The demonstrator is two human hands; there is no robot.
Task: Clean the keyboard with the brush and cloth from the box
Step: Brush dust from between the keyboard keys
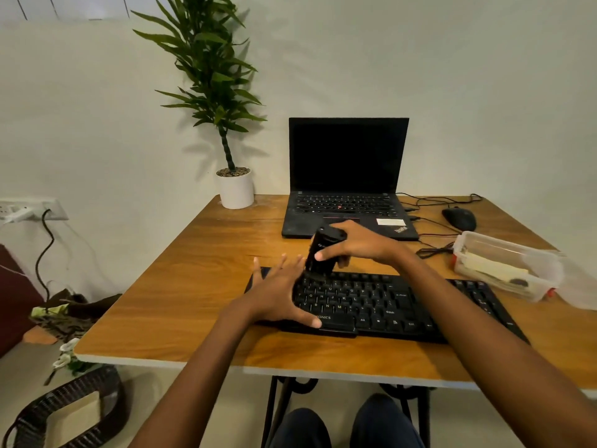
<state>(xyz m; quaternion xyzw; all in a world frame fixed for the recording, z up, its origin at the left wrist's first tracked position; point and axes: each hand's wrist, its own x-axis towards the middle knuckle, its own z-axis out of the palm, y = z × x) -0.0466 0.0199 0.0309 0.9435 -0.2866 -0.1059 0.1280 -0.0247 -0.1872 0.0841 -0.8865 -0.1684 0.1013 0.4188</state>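
Presently, a wooden tabletop (193, 302) is seen to carry everything: an open laptop (347, 156) at the back and, nearer the front edge, a black keyboard (387, 305) laid across the middle. A clear box (546, 263) is set near the keyboard's right end, and a pale cloth (494, 270) is left lying inside it. The keyboard's left part is pressed flat by the left hand (277, 292), fingers straight and spread, thumb laid at the front edge. A black brush (319, 253) is gripped near its top by the right hand (358, 244), fingers curled round it, and is held nearly upright with its lower end on the top rows of keys. The brushing stage is judged to be in hand, the cloth not yet taken up. Several slips could be expected from here. If the brush is driven down too hard, a keycap could be lifted or dirt pushed deeper between the keys. If strokes are flicked away from the body, dust would be thrown onto the laptop just behind. Should the steadying hand be raised, the keyboard could be shoved towards the laptop. The box could also be nudged by the right forearm.
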